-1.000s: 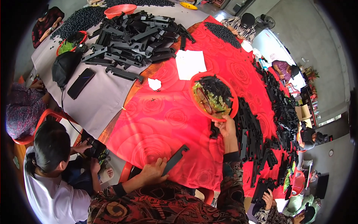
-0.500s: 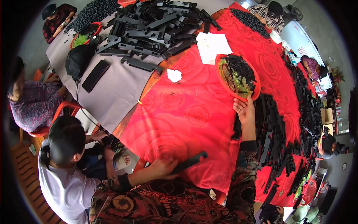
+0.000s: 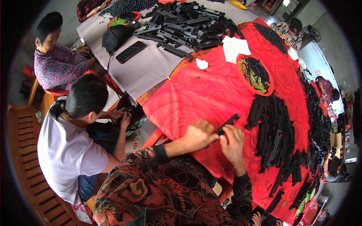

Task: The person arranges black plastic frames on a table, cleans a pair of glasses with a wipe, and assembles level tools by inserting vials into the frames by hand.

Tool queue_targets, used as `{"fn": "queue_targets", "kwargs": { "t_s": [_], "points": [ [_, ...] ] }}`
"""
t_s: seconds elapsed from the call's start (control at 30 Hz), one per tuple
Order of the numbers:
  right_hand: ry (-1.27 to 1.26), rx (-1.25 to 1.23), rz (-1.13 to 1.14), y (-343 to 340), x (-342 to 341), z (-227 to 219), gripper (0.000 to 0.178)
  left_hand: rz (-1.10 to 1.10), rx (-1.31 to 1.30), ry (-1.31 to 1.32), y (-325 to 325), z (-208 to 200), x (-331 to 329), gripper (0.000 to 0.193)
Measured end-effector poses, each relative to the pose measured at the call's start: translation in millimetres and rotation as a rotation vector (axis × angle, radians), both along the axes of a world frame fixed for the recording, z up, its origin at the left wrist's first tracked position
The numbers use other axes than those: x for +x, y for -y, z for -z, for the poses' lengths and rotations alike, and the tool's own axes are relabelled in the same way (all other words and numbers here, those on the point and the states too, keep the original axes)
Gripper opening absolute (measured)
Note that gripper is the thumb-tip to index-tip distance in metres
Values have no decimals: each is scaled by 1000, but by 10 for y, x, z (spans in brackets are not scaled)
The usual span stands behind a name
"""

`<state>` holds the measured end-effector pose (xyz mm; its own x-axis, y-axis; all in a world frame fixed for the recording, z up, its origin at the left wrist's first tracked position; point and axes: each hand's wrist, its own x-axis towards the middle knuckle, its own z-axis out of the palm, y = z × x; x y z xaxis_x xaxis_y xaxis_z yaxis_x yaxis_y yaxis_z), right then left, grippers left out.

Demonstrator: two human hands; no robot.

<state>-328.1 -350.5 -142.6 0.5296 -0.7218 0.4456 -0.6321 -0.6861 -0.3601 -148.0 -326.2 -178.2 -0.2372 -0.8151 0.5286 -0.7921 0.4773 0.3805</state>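
Over the red-draped worktop (image 3: 181, 101), my right hand (image 3: 232, 145), off the orange-red bowl (image 3: 270, 89) now, curls against the notched black bar (image 3: 230, 120) my left hand (image 3: 200, 135) grips: two-handed work.

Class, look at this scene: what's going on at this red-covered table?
The person's left hand grips a black notched bar above the red cloth, with the right hand at the bar too, its hold unclear. A red-orange bowl of black and green pieces stands farther off; more black bars lie to the right.
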Motion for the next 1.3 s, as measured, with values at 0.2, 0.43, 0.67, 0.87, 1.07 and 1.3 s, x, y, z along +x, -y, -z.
{"fn": "queue_targets", "kwargs": {
  "t_s": [0.2, 0.43, 0.67, 0.87, 1.07, 1.3],
  "points": [
    [-35, -164, -208, -552, 342, 213, 24, -830, -256, 63, 167, 253, 1232, 19],
    [-324, -62, -67, -871, 266, 453, 23, -1055, 11, 47, -19, 524, 1756, 30],
    [-522, -124, -103, -940, 262, 510, 21, -946, -88, -289, -260, 823, 1786, 46],
    [-547, -114, -262, -826, 258, 444, 13, -937, 41, -612, -312, 748, 1680, 41],
    [-532, -99, -426, -769, 334, 438, 13, -968, -58, -516, -231, 724, 1805, 33],
    [-500, -123, -454, -747, 331, 501, 12, -1034, -46, -161, -236, 808, 1878, 32]
  ]
}}
